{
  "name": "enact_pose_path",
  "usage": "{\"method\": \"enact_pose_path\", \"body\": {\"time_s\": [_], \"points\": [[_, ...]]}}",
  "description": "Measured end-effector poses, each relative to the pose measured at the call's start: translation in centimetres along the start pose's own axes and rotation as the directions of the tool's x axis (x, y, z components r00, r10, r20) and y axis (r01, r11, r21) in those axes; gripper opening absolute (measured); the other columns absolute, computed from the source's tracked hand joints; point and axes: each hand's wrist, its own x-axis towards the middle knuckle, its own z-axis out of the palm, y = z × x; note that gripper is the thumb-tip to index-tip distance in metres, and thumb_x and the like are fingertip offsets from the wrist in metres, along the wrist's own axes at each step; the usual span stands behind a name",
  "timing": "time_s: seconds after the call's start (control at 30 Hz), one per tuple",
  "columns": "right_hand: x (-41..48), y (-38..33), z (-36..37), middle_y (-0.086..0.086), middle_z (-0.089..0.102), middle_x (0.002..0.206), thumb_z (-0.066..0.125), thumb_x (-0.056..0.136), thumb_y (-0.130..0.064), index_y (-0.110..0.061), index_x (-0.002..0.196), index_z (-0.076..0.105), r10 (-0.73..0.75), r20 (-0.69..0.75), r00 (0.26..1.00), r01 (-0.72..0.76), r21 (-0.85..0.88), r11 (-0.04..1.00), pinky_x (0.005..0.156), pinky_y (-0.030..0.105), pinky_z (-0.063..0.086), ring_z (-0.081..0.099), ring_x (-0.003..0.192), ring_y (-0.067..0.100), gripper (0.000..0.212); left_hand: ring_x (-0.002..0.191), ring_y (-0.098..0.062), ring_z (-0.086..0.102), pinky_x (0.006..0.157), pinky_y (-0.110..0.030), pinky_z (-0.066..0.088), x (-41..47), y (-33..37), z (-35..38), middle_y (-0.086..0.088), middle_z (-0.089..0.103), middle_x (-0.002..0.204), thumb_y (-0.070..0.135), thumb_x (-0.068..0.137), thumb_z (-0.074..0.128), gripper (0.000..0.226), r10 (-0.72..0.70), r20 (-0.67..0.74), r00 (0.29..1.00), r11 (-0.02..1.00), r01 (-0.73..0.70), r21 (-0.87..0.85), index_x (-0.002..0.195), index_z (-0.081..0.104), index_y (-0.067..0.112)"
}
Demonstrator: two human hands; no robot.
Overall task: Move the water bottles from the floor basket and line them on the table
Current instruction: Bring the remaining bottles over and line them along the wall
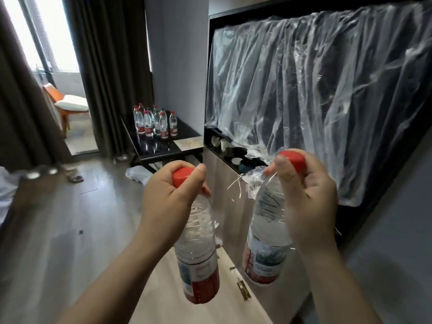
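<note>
My left hand (169,195) grips the neck of a clear water bottle (198,260) with a red cap and red label, which hangs upright below my fist. My right hand (306,202) holds a second water bottle (266,239) the same way, by its red-capped neck. Both bottles hang in the air in front of me. Far ahead stands a black table (161,148) with several red-capped bottles (155,122) grouped at its back. The floor basket is not in view.
A black-framed cabinet wall draped in clear plastic sheeting (315,94) fills the right side. Its low wooden unit (224,183) juts out beside my hands. Dark curtains (105,66) and an orange chair (67,104) stand at the left. Slippers (73,176) lie on the grey floor.
</note>
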Motion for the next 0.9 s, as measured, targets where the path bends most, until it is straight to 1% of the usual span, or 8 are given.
{"method": "enact_pose_path", "body": {"time_s": [0.13,0.27,0.37,0.43,0.6,0.67,0.73,0.9], "points": [[4.9,4.0,5.0,-0.001,0.069,0.080,0.053,0.088,-0.047,-0.014,0.094,0.063,0.024,0.051,0.998,-0.026,0.034,0.999,0.067,0.018,0.043,0.059,0.065,0.001,0.034,0.064,-0.020,0.067,0.070,-0.018,0.052,6.2,-3.0,-0.8,-0.009,0.069,0.064,0.027,0.089,0.061,0.026,0.019,-0.077,0.997,0.998,-0.014,0.067,0.071,0.063,0.008],[9.8,7.6,9.5,0.000,0.069,0.081,0.056,0.088,-0.048,-0.020,0.092,0.062,0.051,0.115,0.992,-0.059,0.071,0.996,0.062,0.022,0.041,0.057,0.061,0.003,0.029,0.068,-0.019,0.066,0.077,-0.033,0.051,12.5,-5.9,-2.0,-0.005,0.069,0.065,0.035,0.086,0.058,0.030,0.036,-0.129,0.991,0.989,-0.017,0.145,0.066,0.062,0.014],[12.7,10.2,12.7,-0.001,0.068,0.080,0.057,0.090,-0.041,-0.020,0.091,0.063,0.054,0.159,0.986,-0.066,0.070,0.995,0.073,0.018,0.047,0.063,0.076,0.010,0.022,0.068,-0.015,0.065,0.077,-0.030,0.049,16.5,-8.4,-2.9,-0.003,0.069,0.065,0.034,0.087,0.058,0.029,0.036,-0.181,0.983,0.985,-0.004,0.173,0.066,0.063,0.014],[14.3,11.9,14.9,0.000,0.068,0.080,0.057,0.089,-0.041,-0.021,0.089,0.063,0.066,0.190,0.980,-0.079,0.064,0.995,0.073,0.015,0.046,0.062,0.076,0.010,0.021,0.068,-0.016,0.066,0.077,-0.031,0.050,18.9,-10.2,-3.6,-0.004,0.069,0.065,0.035,0.085,0.058,0.029,0.019,-0.201,0.979,0.987,0.014,0.162,0.065,0.063,0.014],[18.0,16.5,21.5,0.001,0.068,0.081,0.057,0.086,-0.047,-0.026,0.088,0.063,0.102,0.223,0.969,-0.118,0.057,0.991,0.075,0.024,0.050,0.064,0.079,0.014,0.022,0.065,-0.016,0.066,0.073,-0.027,0.049,25.4,-15.7,-6.0,-0.005,0.068,0.063,0.036,0.084,0.058,0.028,-0.031,-0.229,0.973,0.990,0.061,0.127,0.064,0.062,0.016],[19.6,18.4,24.7,0.002,0.067,0.080,0.056,0.086,-0.046,-0.023,0.086,0.063,0.093,0.220,0.971,-0.103,0.036,0.994,0.075,0.022,0.048,0.062,0.079,0.016,0.024,0.064,-0.015,0.066,0.072,-0.022,0.050,28.4,-17.8,-7.3,-0.004,0.069,0.063,0.036,0.083,0.058,0.029,-0.035,-0.224,0.974,0.990,0.065,0.125,0.065,0.062,0.014],[21.2,20.1,28.2,0.002,0.066,0.078,0.056,0.088,-0.044,-0.022,0.085,0.063,0.097,0.226,0.969,-0.105,0.024,0.994,0.073,0.016,0.046,0.061,0.078,0.015,0.024,0.064,-0.013,0.066,0.072,-0.022,0.051,31.6,-19.7,-8.9,-0.003,0.069,0.063,0.035,0.084,0.058,0.029,-0.036,-0.216,0.976,0.989,0.066,0.129,0.065,0.062,0.013],[25.9,23.7,37.8,0.001,0.067,0.078,0.056,0.087,-0.045,-0.020,0.084,0.064,0.107,0.218,0.970,-0.107,-0.009,0.994,0.072,0.007,0.042,0.061,0.078,0.011,0.027,0.068,-0.015,0.067,0.079,-0.033,0.051,41.0,-23.9,-14.2,-0.001,0.069,0.064,0.037,0.083,0.057,0.028,-0.035,-0.196,0.980,0.985,0.066,0.157,0.064,0.062,0.017]]}}
